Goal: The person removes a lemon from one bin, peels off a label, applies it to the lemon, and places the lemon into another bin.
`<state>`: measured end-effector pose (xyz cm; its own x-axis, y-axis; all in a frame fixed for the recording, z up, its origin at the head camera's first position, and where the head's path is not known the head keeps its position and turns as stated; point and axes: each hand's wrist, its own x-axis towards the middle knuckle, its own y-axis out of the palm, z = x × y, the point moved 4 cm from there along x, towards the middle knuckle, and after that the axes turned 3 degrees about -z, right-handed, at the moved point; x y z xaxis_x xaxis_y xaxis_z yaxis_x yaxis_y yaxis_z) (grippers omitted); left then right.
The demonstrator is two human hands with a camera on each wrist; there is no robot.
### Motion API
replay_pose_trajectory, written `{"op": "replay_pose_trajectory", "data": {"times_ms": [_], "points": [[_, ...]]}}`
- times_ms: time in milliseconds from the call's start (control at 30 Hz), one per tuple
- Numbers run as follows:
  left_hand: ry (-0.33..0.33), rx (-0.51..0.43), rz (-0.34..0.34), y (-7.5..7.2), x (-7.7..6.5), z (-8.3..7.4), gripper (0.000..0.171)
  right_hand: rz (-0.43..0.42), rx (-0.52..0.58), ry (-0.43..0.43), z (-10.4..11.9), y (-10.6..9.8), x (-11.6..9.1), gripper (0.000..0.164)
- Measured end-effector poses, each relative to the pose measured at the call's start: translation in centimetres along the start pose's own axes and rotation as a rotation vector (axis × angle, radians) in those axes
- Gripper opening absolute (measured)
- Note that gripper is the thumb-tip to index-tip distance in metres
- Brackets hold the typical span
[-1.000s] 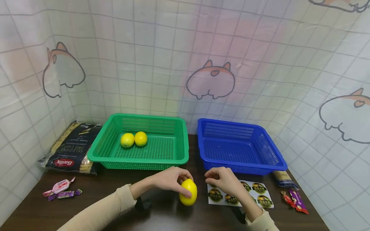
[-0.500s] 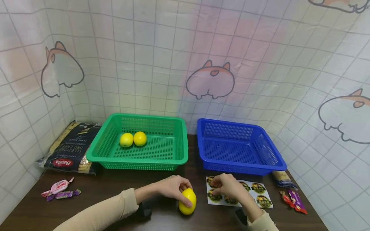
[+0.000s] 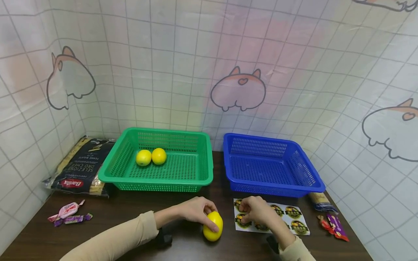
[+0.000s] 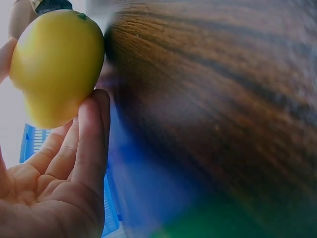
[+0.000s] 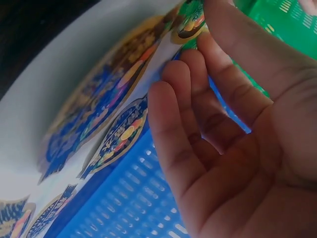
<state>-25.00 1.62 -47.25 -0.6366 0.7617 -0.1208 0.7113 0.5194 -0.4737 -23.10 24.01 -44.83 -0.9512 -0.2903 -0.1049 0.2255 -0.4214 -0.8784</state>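
Note:
My left hand (image 3: 197, 210) grips a yellow lemon (image 3: 213, 226) in front of the green basket, thumb on its near side. Close up in the left wrist view, the lemon (image 4: 59, 62) sits between the thumb and fingertips of the left hand (image 4: 59, 183). My right hand (image 3: 259, 210) is bent over the left end of a white sheet of round stickers (image 3: 240, 228). The right wrist view shows the right hand (image 5: 228, 114) with curled fingers, thumb and index tip right at one sticker (image 5: 190, 25); I cannot tell if they pinch it.
Behind the hands stand a green basket (image 3: 186, 184) with two lemons (image 3: 151, 157) and a blue basket (image 3: 271, 189). A pasta bag (image 3: 85, 166) and wrapped candies (image 3: 70, 214) lie at the left. More candies (image 3: 333, 226) and a small packet (image 3: 321, 202) lie at the right.
Over the first half second, my left hand lowered the lemon slightly towards me, and my right hand came down to the sticker sheet. Since then, both have stayed nearly still.

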Motion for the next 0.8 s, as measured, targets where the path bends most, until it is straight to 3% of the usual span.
{"op": "replay_pose_trajectory", "data": {"times_ms": [433,800], "points": [[-0.022,-0.049,0.003,0.10,-0.14,-0.05,0.044,0.001,-0.069,-0.011,0.86,0.20,-0.07,0.030],[-0.026,-0.082,0.010,0.18,-0.15,0.27,0.046,-0.085,-0.155,-0.071,1.05,0.21,-0.21,0.025]]}}
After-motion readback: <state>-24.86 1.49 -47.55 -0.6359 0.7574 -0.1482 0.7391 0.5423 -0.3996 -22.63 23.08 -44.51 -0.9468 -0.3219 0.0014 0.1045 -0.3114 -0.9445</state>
